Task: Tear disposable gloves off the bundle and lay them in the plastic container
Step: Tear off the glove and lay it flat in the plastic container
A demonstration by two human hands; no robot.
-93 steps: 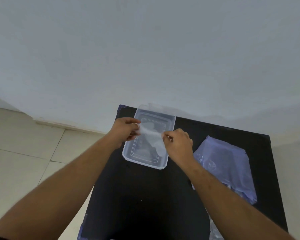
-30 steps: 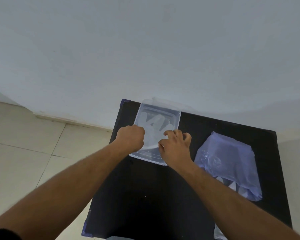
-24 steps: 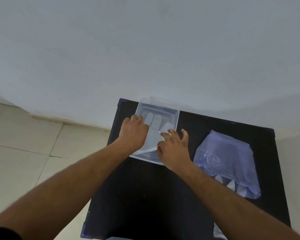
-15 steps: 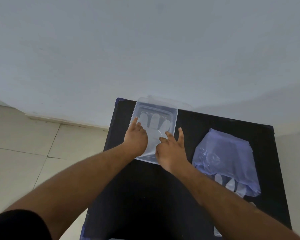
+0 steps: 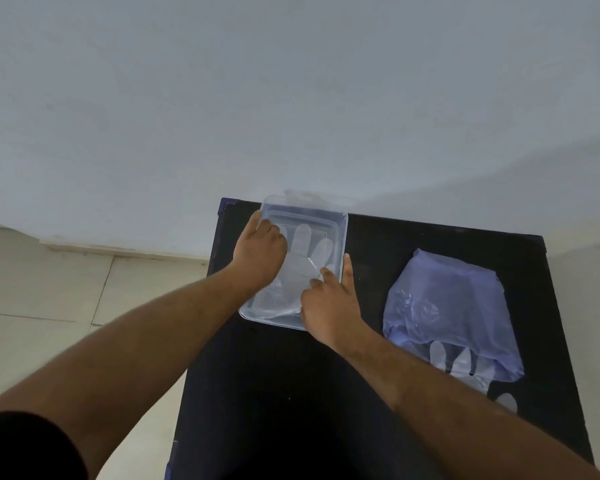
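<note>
Room: I see a plain pale wall (image 5: pixel 291 98) filling the upper view, with light floor tiles (image 5: pixel 49 306) down the left side.
Surface: a black table (image 5: pixel 291 393) stands against the wall and carries everything I am working on.
Container: the clear plastic container (image 5: pixel 344 233) sits at the table's far left corner, directly under both of my hands.
Glove: one translucent disposable glove (image 5: pixel 300 268) lies flat inside the container, its fingers pointing toward the wall, between my two hands.
Left hand: my left hand (image 5: pixel 260 254) rests palm down on the glove's left side, fingers loosely curled and pressing, gripping nothing.
Right hand: my right hand (image 5: pixel 329 299) is spread flat over the container's near right corner, fingertips on the glove, thumb along the right rim, nothing grasped.
Bundle: the glove bundle (image 5: pixel 465 362) lies well to the right of my right hand, partly inside a bluish plastic bag (image 5: pixel 447 299), white glove fingers poking out of its near end.
Sleeve: a black sleeve (image 5: pixel 21 445) shows at my left upper arm.
</note>
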